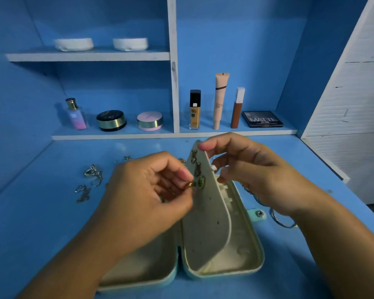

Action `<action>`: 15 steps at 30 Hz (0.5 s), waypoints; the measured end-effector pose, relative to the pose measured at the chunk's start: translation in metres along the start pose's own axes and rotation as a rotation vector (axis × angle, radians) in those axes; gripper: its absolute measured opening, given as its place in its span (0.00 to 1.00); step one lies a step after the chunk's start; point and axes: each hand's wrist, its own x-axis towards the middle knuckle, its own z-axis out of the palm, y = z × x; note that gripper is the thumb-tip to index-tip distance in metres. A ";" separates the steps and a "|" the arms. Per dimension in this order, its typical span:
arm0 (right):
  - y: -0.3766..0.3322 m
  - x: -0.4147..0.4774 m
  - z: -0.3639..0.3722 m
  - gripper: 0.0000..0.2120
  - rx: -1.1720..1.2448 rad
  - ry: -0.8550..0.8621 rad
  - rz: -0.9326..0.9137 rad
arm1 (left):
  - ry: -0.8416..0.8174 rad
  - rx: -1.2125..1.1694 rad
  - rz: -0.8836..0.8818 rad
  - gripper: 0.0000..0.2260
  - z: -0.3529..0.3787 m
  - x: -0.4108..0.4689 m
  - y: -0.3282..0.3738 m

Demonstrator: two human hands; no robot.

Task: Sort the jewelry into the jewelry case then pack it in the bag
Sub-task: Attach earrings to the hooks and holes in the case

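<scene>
Earring work at the centre of the frame: the left hand (147, 190) pinches a small gold earring (190, 184) between thumb and forefinger, right against the pale perforated panel (205, 212) that stands up out of the open jewelry case (246, 264). The right hand (253, 169) steadies that panel, fingertips curled over its top edge and back. A green stud (201, 181) and a few others sit pinned just above. The risk here, I'd say: the post misses its hole and the tiny piece slips into the tray or onto the blue table (41, 223). Too hard a push could fold the flap or knock a pinned neighbour loose. At middle left silver pieces (91, 175) wait, and a bangle (283, 223) lies at lower right. No bag in view.
</scene>
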 end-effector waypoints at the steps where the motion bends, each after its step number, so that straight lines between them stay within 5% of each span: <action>1: 0.001 0.000 0.003 0.15 -0.035 -0.009 -0.027 | 0.021 0.013 -0.009 0.12 0.001 -0.004 0.002; 15: 0.003 -0.002 0.004 0.18 -0.047 -0.092 -0.074 | 0.305 0.141 0.046 0.08 0.026 -0.040 0.021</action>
